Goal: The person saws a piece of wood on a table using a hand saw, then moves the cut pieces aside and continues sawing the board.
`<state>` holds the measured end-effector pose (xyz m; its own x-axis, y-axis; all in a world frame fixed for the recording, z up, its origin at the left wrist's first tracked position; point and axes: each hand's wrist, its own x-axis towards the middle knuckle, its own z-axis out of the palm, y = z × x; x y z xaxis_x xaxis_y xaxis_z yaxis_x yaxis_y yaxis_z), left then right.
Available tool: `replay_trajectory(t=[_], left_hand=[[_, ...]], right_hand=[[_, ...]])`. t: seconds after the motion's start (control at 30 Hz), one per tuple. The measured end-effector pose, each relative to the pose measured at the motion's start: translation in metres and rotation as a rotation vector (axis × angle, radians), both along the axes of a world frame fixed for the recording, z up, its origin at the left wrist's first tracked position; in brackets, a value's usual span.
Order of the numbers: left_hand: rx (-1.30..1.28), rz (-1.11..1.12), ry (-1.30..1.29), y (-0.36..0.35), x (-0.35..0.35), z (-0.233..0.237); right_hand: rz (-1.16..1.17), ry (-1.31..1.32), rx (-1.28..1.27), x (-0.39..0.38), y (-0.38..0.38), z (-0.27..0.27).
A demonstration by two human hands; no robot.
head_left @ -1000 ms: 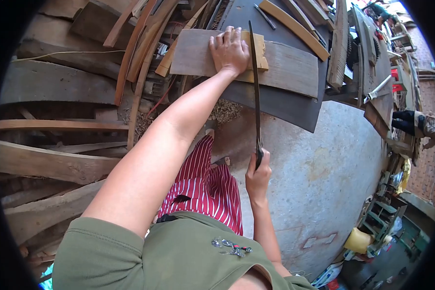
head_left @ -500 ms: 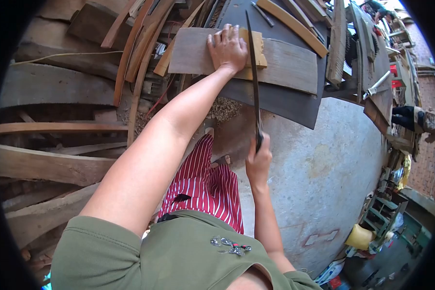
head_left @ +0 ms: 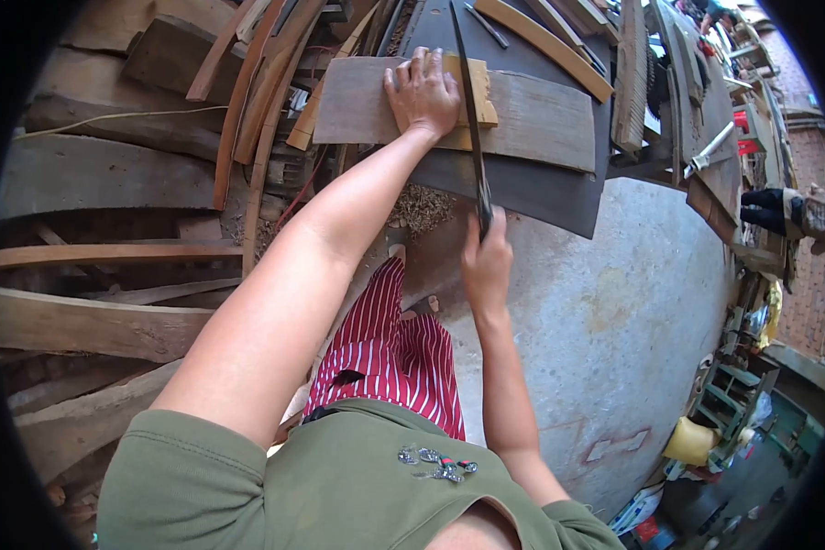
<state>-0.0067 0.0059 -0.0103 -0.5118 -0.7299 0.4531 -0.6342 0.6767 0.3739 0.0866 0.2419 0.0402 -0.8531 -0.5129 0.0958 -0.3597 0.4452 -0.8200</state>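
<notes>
The left hand point(head_left: 422, 96) lies flat with its fingers a bit apart. It presses down on a piece of yellow wood point(head_left: 482, 103), which sits on a wide board point(head_left: 545, 119) at the dark table point(head_left: 555, 203). The right hand point(head_left: 487, 257) is curled around the grip of a long saw point(head_left: 476, 137). The saw's blade crosses over the yellow wood, just beside the left hand.

To saw well here, I think the left hand should push down hard, so the wood can't wiggle. Its fingers are close to the blade, so a little more room would be safer. Long, easy strokes in a straight line should work best. If the saw leans or twists, it could get stuck or make a crooked cut.

The tip of the saw is cut off at the top. The teeth are too small to see, and I can't tell how deep they bite, or if they touch the wood at all. The right hand hides most of the grip. The left hand and the blade cover part of the yellow wood. Far off, a person point(head_left: 795, 214) is small and hard to make out.
</notes>
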Motion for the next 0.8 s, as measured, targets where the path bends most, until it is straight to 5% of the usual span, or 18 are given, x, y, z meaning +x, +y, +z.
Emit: replay_trajectory(t=[0.17,0.5,0.67,0.8], left_hand=[[0.001,-0.015,-0.013,0.004,0.006,0.01],[0.02,-0.024,0.003,0.0,0.004,0.005],[0.001,0.0,-0.004,0.002,0.006,0.005],[0.023,-0.02,0.012,0.003,0.004,0.009]], right_hand=[[-0.015,-0.11,0.086,0.054,0.065,0.024],[0.005,0.004,0.108,-0.031,-0.041,0.002],[0.0,-0.051,0.037,0.046,0.057,0.005],[0.001,-0.061,0.096,0.043,0.057,0.011]])
